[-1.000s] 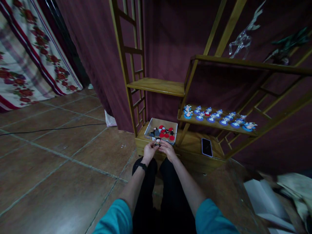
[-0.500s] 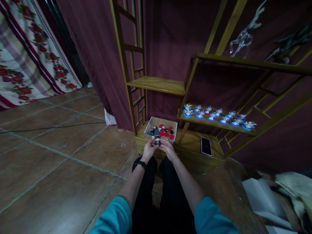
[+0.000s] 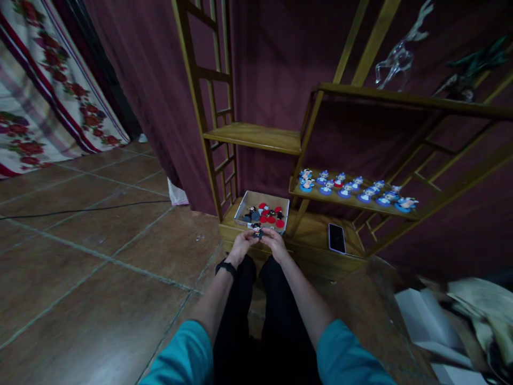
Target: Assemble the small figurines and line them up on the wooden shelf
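A small glossy figurine with a dark head and dark body (image 3: 257, 230) sits pinched between the fingertips of both hands, just in front of the near rim of a shallow grey cardboard box (image 3: 254, 199). The left hand (image 3: 241, 247), with a black band at the wrist, has its fingers curled in and closed on the figurine's left side; the right hand (image 3: 274, 244) closes on its right side, the two hands almost touching. The box, just beyond the fingers, holds more little rounded figures in red and black (image 3: 269, 215) and rests on the lowest board of a smooth yellow-brown wooden shelf unit (image 3: 256, 136). Up and to the right of the hands, a slatted shelf carries rows of small blue-and-white figurines (image 3: 352, 190). A flat black phone with a pale edge (image 3: 336, 238) lies on the bottom board, right of the hands.
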{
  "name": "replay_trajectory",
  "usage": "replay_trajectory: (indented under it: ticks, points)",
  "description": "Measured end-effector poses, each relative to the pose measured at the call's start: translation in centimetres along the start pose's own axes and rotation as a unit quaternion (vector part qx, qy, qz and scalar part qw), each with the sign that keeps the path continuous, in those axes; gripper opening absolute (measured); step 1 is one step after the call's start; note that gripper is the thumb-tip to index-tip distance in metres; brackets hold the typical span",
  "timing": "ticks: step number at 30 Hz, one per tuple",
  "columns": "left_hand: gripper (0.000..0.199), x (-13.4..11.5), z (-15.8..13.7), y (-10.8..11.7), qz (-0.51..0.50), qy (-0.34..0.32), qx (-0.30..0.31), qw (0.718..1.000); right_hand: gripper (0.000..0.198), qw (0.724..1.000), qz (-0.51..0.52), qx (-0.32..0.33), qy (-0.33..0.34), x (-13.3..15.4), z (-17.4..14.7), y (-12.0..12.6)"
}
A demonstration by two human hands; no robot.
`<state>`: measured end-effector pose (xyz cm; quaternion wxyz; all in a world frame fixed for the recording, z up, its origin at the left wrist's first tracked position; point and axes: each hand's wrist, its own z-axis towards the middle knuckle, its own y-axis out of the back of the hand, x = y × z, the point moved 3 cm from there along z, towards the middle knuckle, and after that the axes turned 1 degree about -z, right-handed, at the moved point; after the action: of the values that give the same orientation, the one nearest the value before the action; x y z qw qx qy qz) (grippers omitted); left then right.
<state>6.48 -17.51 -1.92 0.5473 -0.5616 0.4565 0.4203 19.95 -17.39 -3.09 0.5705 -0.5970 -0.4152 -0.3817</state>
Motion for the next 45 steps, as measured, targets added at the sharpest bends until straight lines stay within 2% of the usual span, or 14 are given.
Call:
replay_trajectory:
  ticks: [6,14,20,24,28,32,36,45]
  points:
    - [0.037,0.1,0.0,-0.2,0.001,-0.016,-0.019,1.000,0.040,1.000,-0.010,0.002,-0.014,0.0,0.1,0.0]
    - [0.039,-0.1,0.0,-0.6,0.079,-0.023,-0.017,0.996,0.042,0.999,0.000,0.031,-0.027,-0.4,0.4,0.0]
    - [0.039,-0.1,0.1,-0.7,0.105,-0.042,-0.012,0.994,0.039,0.996,-0.022,0.078,-0.022,0.1,0.2,-0.2]
    - [0.035,0.2,0.2,-0.5,0.143,-0.056,-0.019,0.988,0.039,0.997,-0.021,0.077,-0.022,0.2,0.1,-0.1]
    - [0.025,0.1,0.4,-0.4,0.232,-0.087,-0.009,0.969,0.040,0.998,-0.012,0.053,-0.015,-0.2,0.3,0.1]
    - [0.017,-0.6,0.3,-0.4,0.350,-0.130,0.003,0.928,0.042,0.999,-0.014,0.030,-0.031,-0.5,0.6,0.1]
    - [0.015,-1.0,-0.2,-0.6,0.420,-0.136,0.005,0.897,0.040,0.998,-0.037,0.034,-0.034,-0.3,0.7,-0.1]
    - [0.039,-1.2,-1.0,-1.2,0.469,-0.151,0.017,0.870,0.040,0.998,-0.045,0.028,-0.036,-0.3,0.7,0.0]
